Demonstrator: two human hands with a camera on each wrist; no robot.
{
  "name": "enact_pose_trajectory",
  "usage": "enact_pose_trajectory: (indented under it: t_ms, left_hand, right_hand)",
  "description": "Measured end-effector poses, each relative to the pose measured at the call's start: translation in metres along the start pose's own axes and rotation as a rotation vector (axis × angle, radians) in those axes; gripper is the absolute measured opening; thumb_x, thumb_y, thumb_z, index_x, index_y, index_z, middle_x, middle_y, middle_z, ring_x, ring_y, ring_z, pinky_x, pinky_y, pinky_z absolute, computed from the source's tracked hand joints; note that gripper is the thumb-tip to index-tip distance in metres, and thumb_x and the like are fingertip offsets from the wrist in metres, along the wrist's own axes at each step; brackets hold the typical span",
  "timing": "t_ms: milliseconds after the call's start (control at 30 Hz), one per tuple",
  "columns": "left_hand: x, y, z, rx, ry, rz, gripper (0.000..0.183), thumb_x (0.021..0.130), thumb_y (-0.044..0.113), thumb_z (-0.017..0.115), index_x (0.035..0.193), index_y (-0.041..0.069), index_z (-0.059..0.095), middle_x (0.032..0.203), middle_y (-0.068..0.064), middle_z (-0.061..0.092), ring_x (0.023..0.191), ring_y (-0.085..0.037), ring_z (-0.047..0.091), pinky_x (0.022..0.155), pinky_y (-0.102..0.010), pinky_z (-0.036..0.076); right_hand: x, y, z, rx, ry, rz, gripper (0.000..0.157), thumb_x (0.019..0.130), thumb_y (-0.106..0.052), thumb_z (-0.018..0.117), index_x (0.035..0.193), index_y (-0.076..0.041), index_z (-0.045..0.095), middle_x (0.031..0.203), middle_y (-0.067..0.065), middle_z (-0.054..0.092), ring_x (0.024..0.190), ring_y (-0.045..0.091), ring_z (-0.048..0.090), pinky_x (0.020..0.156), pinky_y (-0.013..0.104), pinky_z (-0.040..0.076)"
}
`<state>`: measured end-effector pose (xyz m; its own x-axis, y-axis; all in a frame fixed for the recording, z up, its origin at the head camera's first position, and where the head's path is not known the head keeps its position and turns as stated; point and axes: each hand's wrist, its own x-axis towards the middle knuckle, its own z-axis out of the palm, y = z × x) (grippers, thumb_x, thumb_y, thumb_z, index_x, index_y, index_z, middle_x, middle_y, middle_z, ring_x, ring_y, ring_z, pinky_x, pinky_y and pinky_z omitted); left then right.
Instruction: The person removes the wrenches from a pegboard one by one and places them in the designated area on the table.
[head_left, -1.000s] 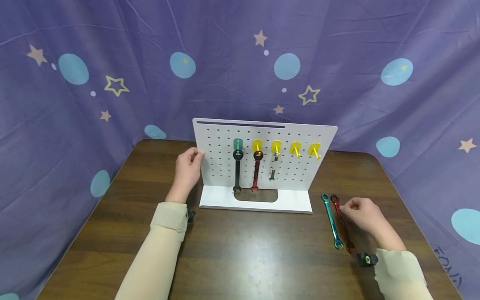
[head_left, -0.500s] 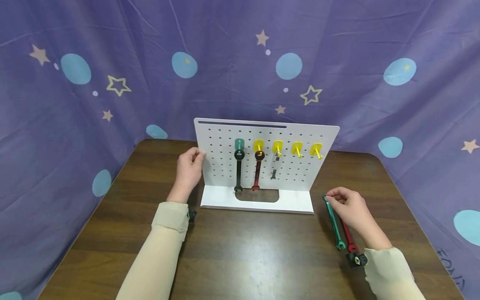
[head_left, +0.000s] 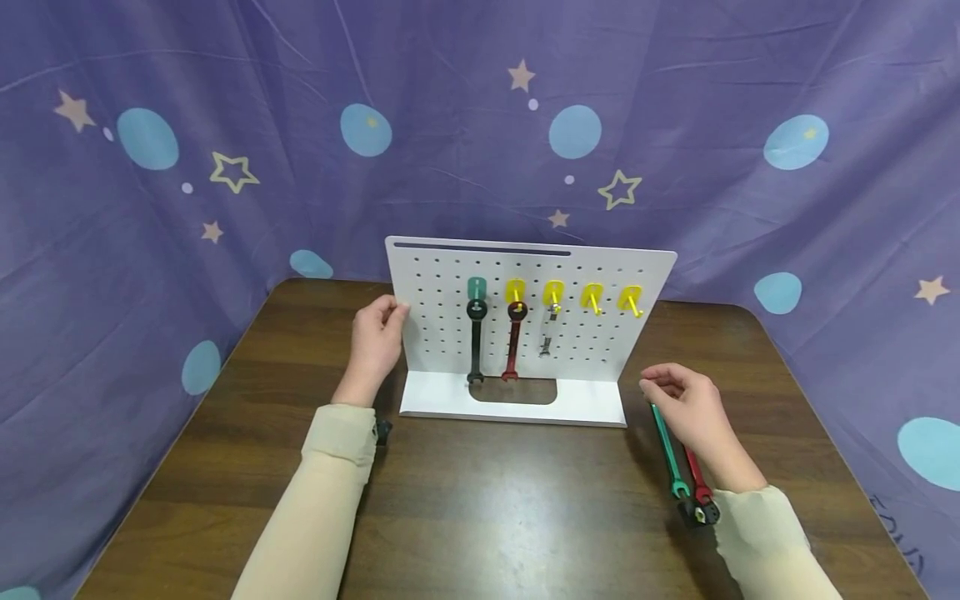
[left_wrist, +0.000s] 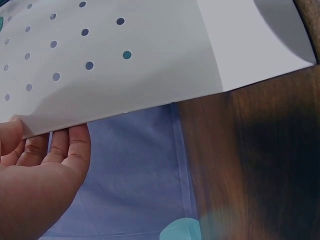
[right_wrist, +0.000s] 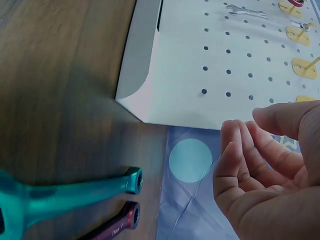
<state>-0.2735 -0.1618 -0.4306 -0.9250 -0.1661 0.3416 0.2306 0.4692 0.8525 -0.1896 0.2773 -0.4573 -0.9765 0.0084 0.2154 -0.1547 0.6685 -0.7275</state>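
Note:
In the head view my left hand (head_left: 375, 342) holds the left edge of a white pegboard (head_left: 438, 360). The left wrist view has the thumb in front and the fingers behind that edge. My right hand (head_left: 692, 410), fingers loosely bent, hovers over a green combination wrench (head_left: 667, 450) and a red combination wrench (head_left: 697, 475) lying side by side on the table. The right wrist view shows nothing between thumb and fingers; the green wrench (right_wrist: 80, 196) lies apart from them. On the board hang a black wrench (head_left: 476, 346), a dark red wrench (head_left: 513, 346) and a small silver wrench (head_left: 547, 333).
Two yellow hooks (head_left: 592, 297) at the board's right side carry nothing. A green hook (head_left: 477, 287) bears the black wrench. The board stands on a brown wooden table (head_left: 480, 500), with a purple patterned curtain (head_left: 465, 183) behind it.
My right hand has moved left and slightly away from me, from beside the red wrench to above the green wrench's far end. The left hand keeps its place on the board.

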Motion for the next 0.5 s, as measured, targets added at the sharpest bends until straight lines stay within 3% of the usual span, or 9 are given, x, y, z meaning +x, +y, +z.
enact_pose_trajectory:
  t_ms: [500]
  left_hand:
    - [0.0,0.0,-0.001,-0.006,-0.008,0.002,0.021,0.106,0.013,0.056,0.102,-0.004,0.068,0.077,-0.021,0.059,0.064,-0.022,0.045,0.054,-0.029,0.036]
  right_hand:
    - [0.012,-0.015,0.015,0.059,-0.048,-0.017,0.021,0.097,-0.013,0.071,0.112,0.002,0.072,0.1,0.009,0.072,0.091,0.023,0.067,0.077,0.022,0.05]
